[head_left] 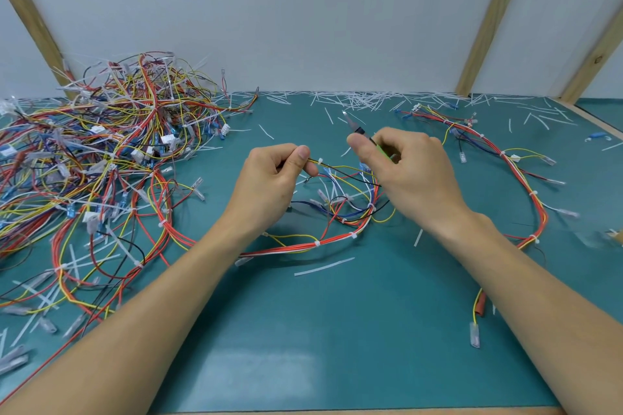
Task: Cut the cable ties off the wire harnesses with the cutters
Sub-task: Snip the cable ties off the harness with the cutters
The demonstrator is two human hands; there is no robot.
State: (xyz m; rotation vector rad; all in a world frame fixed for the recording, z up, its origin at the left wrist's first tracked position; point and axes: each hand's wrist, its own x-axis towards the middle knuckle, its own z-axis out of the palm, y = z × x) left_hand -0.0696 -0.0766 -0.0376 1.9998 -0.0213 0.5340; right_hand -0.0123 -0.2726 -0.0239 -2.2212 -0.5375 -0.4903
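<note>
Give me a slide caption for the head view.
Left hand pinches a tied wire harness; right hand holds cutters.

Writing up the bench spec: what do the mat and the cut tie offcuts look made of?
Mat: looks like rubber or vinyl, teal, semi-matte; a soft window glare shows near its front edge.
Tie offcuts: probably nylon, translucent white; thin, flat strips lying straight.

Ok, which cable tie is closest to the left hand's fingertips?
The white cable tie on the wires pinched by the left hand, just beyond its thumb; the others sit lower along the harness.
</note>
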